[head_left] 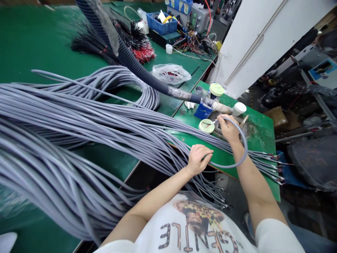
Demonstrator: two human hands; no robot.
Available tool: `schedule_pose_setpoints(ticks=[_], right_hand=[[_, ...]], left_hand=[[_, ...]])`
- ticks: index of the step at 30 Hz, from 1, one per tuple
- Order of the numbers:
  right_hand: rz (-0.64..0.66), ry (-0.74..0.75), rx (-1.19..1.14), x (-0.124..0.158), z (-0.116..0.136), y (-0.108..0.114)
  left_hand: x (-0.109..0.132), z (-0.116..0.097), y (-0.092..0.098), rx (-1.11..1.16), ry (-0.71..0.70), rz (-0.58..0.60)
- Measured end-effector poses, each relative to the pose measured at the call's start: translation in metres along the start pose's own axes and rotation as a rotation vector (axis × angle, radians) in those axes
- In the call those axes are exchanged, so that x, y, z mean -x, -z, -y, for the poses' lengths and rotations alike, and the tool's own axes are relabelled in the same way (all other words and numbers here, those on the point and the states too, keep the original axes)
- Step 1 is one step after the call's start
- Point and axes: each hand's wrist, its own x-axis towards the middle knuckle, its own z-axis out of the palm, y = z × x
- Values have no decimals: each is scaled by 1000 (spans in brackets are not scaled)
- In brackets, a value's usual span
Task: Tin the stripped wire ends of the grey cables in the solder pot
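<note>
Right hand (229,128): fingers closed on the end of one grey cable (245,144), pinching it just behind the stripped tip. The bared wires at that tip lie over a small round pot (204,128); whether they touch its contents cannot be told.

Left hand (198,159): closed in a fist round the same cable, further back along its length. Between the two hands the cable swings out to the right in an open loop around the right wrist.

The left hand rests on a thick bundle (79,119) of like grey cables, which crosses the green bench (39,42) from the left and overhangs its near edge with the ends fanned out.

A dark ribbed hose (137,66) ends just behind the pot. Two white-capped jars (216,89) stand beside it. A plastic bag (171,73) and a blue bin (161,25) lie further back.
</note>
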Motion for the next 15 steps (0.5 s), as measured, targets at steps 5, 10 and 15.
schedule_pose_setpoints(ticks=[5,10,15], right_hand=[[6,-19,56,-4,-6,-9],[21,-8,83,-6,-7,-13],[-26,-12,77,-7,-2,2]], left_hand=[[-1,2,-1,-26,-14,-5],[-1,2,-2,-40,-23,-2],[-2,1,-1,-41,-28,-1]])
